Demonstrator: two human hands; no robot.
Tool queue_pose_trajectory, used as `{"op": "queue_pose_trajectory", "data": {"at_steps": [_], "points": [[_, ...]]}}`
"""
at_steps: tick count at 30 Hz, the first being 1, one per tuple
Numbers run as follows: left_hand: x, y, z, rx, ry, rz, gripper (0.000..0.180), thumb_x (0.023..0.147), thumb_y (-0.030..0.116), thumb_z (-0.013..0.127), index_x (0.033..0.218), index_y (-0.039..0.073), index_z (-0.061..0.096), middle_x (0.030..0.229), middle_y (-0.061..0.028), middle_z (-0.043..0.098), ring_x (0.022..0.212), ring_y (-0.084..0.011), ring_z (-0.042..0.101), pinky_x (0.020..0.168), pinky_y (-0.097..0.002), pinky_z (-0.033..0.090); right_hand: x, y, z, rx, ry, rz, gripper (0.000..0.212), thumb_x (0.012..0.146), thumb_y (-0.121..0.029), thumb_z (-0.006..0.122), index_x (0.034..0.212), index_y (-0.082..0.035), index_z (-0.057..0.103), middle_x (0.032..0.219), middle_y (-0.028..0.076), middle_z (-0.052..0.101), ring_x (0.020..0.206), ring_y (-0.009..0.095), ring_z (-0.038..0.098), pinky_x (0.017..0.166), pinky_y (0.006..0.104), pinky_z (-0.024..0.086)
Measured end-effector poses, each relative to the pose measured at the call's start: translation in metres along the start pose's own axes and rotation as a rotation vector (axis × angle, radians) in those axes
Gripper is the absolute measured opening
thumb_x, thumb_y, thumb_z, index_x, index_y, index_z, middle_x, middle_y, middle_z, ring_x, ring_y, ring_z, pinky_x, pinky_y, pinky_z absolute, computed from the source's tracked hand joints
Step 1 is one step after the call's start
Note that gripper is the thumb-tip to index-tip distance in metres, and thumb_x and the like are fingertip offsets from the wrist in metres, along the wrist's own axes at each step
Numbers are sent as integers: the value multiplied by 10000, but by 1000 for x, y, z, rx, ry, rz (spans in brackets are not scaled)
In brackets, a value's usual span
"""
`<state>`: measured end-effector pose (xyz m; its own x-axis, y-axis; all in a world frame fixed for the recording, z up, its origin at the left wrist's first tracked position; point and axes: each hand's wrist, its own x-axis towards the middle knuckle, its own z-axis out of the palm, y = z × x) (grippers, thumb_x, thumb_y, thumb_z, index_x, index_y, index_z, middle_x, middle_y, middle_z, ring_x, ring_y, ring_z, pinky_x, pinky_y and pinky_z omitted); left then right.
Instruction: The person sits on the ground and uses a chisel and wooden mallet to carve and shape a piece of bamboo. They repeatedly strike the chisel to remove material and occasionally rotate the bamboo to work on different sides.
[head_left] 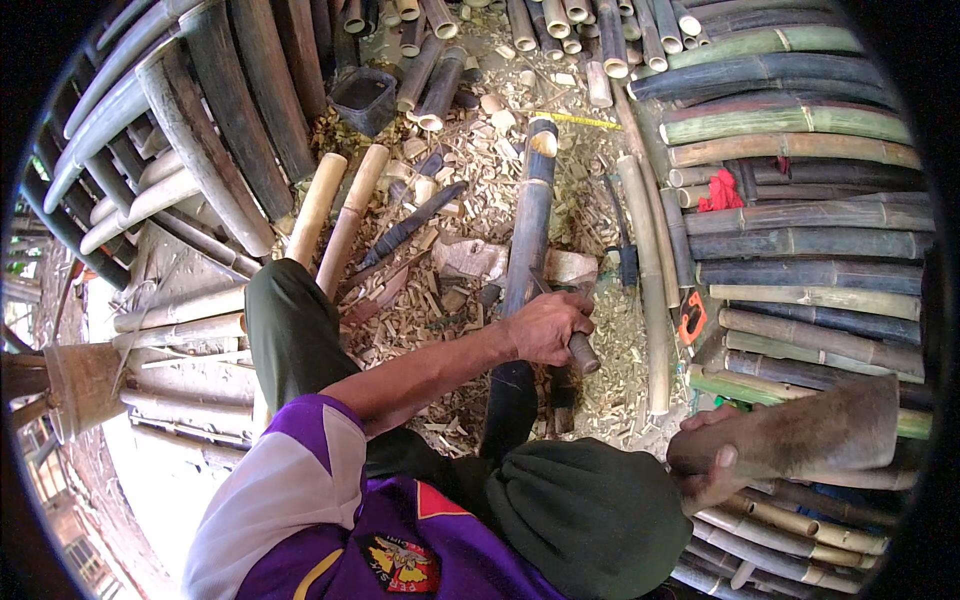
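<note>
The left hand [548,328] is closed around 1 tool handle [583,354] above the dark bamboo pole [530,210] in front, probably for steadiness; the right hand [706,487], also closed, grips 1 wooden block [805,430] aside.

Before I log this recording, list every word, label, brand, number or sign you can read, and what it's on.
Badge on the purple-and-white shirt: bears lettering, which I won't copy out.
Yellow measuring tape: any markings are too small to read.
I can make out no other writing.
</note>
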<state>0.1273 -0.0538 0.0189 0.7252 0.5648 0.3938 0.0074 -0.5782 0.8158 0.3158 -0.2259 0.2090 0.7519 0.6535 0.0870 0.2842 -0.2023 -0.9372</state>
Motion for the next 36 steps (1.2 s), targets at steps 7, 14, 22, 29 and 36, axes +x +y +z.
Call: {"op": "queue_pose_trajectory", "data": {"at_steps": [7,14,22,29,36], "points": [[-11,-1,2,9,-26,10,316,557,168,730,816,21,623,910,-177,576,953,-437,619,879,-545,492,-14,-22,28,185,-88,145,677,738,-480,754,1113,41,537,831,136,630,687,225,638,581,345,512],[-11,0,0,23,66,73,249,559,178,717,717,48,576,829,-122,547,912,-367,620,851,-489,481,-37,-19,36,260,-120,98,787,761,-473,746,1249,76,463,790,171,600,636,265,620,531,356,488],[5,-1,-10,-68,76,-151,291,608,155,719,847,-6,675,884,-184,668,885,-419,666,783,-499,515,-11,-8,-8,153,-186,-9,658,781,-459,747,1210,5,563,871,149,632,681,231,619,547,355,519],[38,6,-11,-92,198,-273,211,711,243,777,771,46,730,808,-170,682,818,-392,696,726,-480,541,-11,-23,43,113,-23,-355,471,870,-424,705,1245,-159,601,971,84,654,846,238,653,695,378,546],[23,-11,-5,37,241,-236,202,711,138,689,869,23,738,860,-174,721,801,-341,715,729,-446,576,15,-8,30,-320,-366,-246,632,812,-240,815,1310,15,521,1083,123,669,859,208,634,760,370,538]]}}
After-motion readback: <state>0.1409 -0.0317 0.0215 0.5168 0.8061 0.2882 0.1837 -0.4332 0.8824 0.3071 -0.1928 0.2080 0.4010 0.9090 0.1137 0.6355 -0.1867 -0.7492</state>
